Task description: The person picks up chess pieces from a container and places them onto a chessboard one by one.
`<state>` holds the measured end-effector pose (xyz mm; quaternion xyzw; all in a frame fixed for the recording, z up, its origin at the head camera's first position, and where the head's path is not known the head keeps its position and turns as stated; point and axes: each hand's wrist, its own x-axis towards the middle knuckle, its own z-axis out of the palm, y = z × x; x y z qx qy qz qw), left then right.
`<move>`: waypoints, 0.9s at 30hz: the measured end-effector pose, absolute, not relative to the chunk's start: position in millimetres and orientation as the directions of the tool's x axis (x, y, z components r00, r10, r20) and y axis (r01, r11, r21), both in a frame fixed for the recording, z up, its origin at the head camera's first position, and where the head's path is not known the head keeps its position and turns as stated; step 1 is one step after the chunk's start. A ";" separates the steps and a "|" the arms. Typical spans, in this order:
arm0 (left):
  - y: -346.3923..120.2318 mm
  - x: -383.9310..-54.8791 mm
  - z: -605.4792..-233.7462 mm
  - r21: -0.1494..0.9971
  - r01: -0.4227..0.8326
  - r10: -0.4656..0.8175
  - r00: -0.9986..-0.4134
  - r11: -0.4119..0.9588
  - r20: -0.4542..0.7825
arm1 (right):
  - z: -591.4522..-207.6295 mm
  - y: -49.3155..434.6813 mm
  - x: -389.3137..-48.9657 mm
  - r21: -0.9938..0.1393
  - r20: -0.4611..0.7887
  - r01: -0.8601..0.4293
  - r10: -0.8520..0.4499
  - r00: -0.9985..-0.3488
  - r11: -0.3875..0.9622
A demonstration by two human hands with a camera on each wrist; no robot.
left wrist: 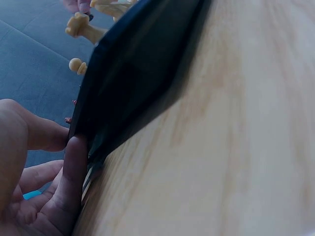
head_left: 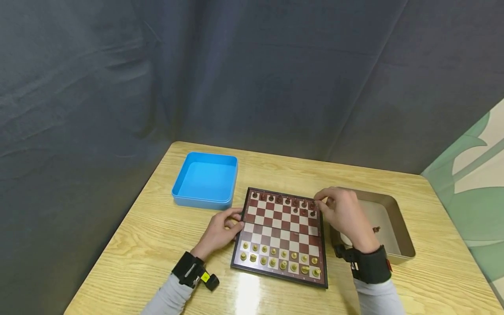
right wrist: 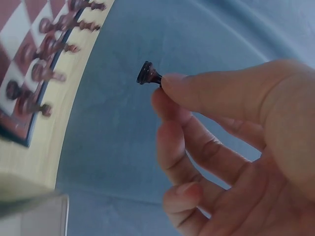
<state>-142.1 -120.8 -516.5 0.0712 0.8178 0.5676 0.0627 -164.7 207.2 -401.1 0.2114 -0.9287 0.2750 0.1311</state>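
Observation:
A dark chess piece point(right wrist: 147, 73) is pinched between the thumb and forefinger of my right hand point(head_left: 341, 214), its base showing and its top hidden by the fingertips. This hand is over the far right corner of a red-and-white chessboard point(head_left: 271, 223). My left hand point(head_left: 221, 229) grips the board's left edge, thumb and finger against the rim in the left wrist view. Gold pieces point(head_left: 283, 264) fill two rows on the near side. Along the far edge stands a row of dark pieces point(head_left: 279, 199), with a few dark pawns point(head_left: 295, 210) in front at the right.
Right of the board is a tan box point(head_left: 401, 232) with dark chess pieces point(head_left: 376, 229) inside, partly covered by my right forearm. A blue box point(head_left: 204, 203) stands at the back left. Dark cloth point(head_left: 275, 87) hangs behind the wooden table point(head_left: 149, 227).

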 end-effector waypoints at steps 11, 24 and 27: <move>-118.3 -137.4 -503.3 0.936 0.062 0.192 -0.981 0.346 -0.006 | -401.0 175.9 -176.7 -0.496 0.339 -0.495 -0.366 -0.867 0.713; -118.4 -137.1 -493.9 0.933 0.067 0.198 -0.980 0.353 -0.005 | -421.5 161.0 -189.1 -0.470 0.342 -0.525 -0.402 -0.849 0.709; -119.9 -140.3 -507.1 0.930 0.054 0.190 -0.982 0.363 -0.017 | -428.0 160.1 -191.0 -0.481 0.320 -0.506 -0.395 -0.861 0.715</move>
